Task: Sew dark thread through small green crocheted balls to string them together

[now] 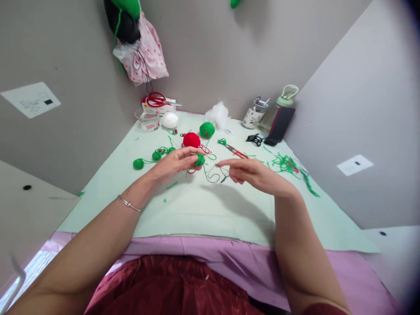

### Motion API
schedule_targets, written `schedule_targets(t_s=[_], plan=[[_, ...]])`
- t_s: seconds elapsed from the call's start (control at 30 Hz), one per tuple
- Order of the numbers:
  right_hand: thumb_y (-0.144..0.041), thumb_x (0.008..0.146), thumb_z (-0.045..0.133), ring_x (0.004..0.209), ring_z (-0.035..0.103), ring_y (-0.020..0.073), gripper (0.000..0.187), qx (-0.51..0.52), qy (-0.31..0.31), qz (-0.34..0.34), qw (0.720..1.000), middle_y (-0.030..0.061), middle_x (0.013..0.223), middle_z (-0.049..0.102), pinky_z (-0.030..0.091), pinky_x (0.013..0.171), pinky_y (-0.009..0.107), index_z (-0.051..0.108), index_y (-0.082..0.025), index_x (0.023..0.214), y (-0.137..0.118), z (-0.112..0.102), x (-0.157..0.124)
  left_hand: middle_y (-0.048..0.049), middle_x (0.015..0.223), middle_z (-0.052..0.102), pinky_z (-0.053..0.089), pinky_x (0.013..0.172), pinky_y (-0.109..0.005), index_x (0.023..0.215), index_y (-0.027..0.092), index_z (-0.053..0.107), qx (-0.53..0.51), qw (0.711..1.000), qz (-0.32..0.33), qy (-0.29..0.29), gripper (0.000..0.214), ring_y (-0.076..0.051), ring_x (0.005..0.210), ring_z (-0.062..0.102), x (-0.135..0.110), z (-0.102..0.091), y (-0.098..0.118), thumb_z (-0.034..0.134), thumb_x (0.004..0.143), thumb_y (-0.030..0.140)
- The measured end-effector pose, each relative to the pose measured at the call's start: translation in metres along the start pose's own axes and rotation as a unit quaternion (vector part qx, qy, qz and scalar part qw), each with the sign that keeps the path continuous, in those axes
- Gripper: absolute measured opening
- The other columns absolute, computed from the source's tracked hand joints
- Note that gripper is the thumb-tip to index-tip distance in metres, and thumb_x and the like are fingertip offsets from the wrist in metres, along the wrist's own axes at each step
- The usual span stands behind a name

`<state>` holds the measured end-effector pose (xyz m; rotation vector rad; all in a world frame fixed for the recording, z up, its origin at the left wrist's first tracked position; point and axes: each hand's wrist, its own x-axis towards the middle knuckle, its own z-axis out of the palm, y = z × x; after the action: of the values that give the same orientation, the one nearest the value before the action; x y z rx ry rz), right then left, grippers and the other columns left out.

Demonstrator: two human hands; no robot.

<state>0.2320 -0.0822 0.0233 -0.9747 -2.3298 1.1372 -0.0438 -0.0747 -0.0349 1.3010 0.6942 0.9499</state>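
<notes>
My left hand (182, 161) is closed round a small green crocheted ball (199, 160), held between thumb and fingertips. From the ball a dark thread (215, 179) loops loosely across to my right hand (251, 174). There the index finger is stretched out with the thread at its tip, and the other fingers are curled in. A small dark end hangs under those fingers; its kind is too small to make out. Just behind the left hand lies a red yarn ball (191, 140). More small green crocheted balls (138, 164) with yarn tails lie left of that hand.
Behind are a green yarn ball (207, 129), white stuffing (218, 116), a white yarn ball (169, 120) and a clear tub (147, 120). Scissors (234, 151) lie beyond the right hand, green yarn scraps (287, 163) to its right. A pen cup (254, 115) and bottle (278, 109) stand back right.
</notes>
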Motion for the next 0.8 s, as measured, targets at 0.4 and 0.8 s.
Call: schedule_targets(t_s=[0.4, 0.8], plan=[[-0.016, 0.096, 0.051, 0.07, 0.065, 0.0216, 0.04, -0.407, 0.106, 0.055, 0.906, 0.0076, 0.083, 0.075, 0.035, 0.063, 0.029, 0.06, -0.021, 0.135, 0.016, 0.028, 0.011, -0.0075, 0.125, 0.065, 0.047, 0.089, -0.032, 0.115, 0.023, 0.071, 0.032, 0.999, 0.013, 0.009, 0.033, -0.019, 0.107, 0.061, 0.002, 0.002, -0.004, 0.076, 0.083, 0.03], [-0.026, 0.095, 0.062, 0.071, 0.057, 0.0168, 0.013, -0.242, 0.302, -0.103, 0.916, 0.0043, 0.083, 0.06, 0.043, 0.065, 0.03, 0.073, -0.024, 0.089, 0.002, 0.031, 0.012, -0.008, 0.121, 0.066, 0.046, 0.086, -0.033, 0.11, 0.023, 0.073, 0.054, 0.999, -0.004, 0.007, 0.031, -0.02, 0.104, 0.06, 0.001, 0.003, -0.003, 0.076, 0.079, 0.028]])
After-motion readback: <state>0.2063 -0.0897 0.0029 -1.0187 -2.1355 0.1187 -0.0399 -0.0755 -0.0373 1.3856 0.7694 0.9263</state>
